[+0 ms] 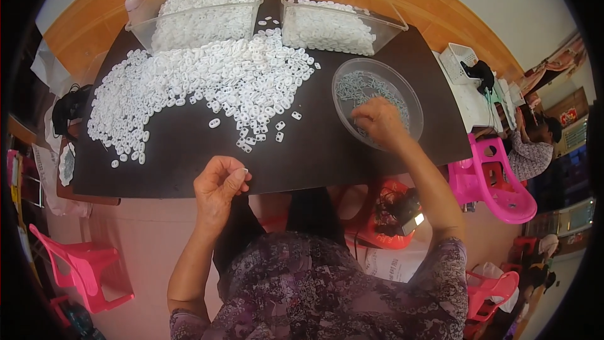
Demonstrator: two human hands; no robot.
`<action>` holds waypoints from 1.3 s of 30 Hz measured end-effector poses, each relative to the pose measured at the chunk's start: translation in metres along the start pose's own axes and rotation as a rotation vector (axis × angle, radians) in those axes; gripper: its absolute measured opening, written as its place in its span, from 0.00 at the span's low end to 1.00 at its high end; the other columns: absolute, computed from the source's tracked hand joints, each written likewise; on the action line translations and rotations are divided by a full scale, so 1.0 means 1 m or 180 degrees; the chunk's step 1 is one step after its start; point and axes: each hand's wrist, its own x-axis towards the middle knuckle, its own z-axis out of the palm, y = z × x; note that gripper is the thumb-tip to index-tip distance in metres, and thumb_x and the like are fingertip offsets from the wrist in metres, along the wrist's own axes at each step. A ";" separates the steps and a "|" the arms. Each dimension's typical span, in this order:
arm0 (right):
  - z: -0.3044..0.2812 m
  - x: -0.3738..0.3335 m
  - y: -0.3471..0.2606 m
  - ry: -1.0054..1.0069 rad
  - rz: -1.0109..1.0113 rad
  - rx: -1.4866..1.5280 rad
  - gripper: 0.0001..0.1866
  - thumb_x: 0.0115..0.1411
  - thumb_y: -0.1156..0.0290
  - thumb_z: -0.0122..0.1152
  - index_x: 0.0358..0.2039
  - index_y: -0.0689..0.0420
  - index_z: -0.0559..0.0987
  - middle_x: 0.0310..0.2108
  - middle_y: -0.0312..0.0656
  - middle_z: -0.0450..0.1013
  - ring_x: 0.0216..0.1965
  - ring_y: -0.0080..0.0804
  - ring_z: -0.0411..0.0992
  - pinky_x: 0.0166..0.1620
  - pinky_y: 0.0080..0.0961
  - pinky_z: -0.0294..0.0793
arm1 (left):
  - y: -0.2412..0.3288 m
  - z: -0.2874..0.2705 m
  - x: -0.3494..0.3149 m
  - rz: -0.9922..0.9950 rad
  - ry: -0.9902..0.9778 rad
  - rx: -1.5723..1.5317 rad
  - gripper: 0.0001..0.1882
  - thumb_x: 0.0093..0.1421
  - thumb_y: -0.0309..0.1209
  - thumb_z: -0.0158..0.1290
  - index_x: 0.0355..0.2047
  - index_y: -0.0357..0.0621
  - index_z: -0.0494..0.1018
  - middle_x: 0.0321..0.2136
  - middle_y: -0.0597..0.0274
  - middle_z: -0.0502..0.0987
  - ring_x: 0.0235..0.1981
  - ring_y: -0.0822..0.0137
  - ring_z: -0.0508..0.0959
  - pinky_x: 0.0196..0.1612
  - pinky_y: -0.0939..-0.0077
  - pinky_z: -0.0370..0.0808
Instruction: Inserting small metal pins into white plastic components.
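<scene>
A wide heap of small white plastic pieces (207, 79) covers the left and middle of a dark table (314, 151). My left hand (217, 186) hovers at the table's near edge, fingers pinched together on a tiny white piece. My right hand (377, 119) reaches into a round clear bowl (402, 91) of small grey rings on the right, fingertips down among them. Whether it grips any ring is hidden.
Two clear plastic bins (201, 9) (333, 22) of white pieces stand at the table's far edge. Pink plastic chairs (491, 182) (88, 264) flank me. Another person (535, 145) sits at the right. A white basket (462, 60) rests on a side table.
</scene>
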 end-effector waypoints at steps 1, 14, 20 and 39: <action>0.001 0.001 0.000 -0.0088 -0.0114 -0.0133 0.03 0.47 0.73 0.62 0.24 0.54 0.78 0.26 0.44 0.72 0.35 0.44 0.69 0.38 0.39 0.68 | -0.002 0.000 0.000 0.0000 0.0002 0.0002 0.08 0.60 0.31 0.54 0.31 0.39 0.71 0.25 0.63 0.76 0.22 0.77 0.72 0.26 0.85 0.68; -0.006 0.006 -0.006 -0.0266 0.0380 0.0254 0.03 0.48 0.74 0.57 0.24 0.60 0.75 0.23 0.44 0.70 0.27 0.39 0.70 0.33 0.32 0.70 | -0.005 -0.002 -0.003 0.0017 0.0032 -0.0225 0.07 0.59 0.30 0.55 0.31 0.38 0.71 0.25 0.62 0.76 0.22 0.77 0.72 0.26 0.86 0.68; -0.011 0.008 -0.011 -0.0165 0.1019 0.1137 0.08 0.48 0.79 0.60 0.31 0.61 0.75 0.23 0.34 0.69 0.26 0.20 0.67 0.31 0.20 0.69 | -0.005 -0.001 -0.004 -0.0022 0.0042 -0.0327 0.07 0.59 0.30 0.55 0.31 0.38 0.71 0.25 0.62 0.77 0.22 0.78 0.72 0.26 0.86 0.68; -0.007 0.011 -0.012 0.0258 0.1316 0.1681 0.04 0.55 0.75 0.56 0.29 0.61 0.77 0.21 0.37 0.73 0.25 0.22 0.71 0.31 0.21 0.69 | -0.008 -0.001 -0.003 -0.0048 0.0042 -0.0335 0.07 0.58 0.29 0.56 0.31 0.39 0.72 0.25 0.63 0.77 0.22 0.78 0.73 0.27 0.86 0.68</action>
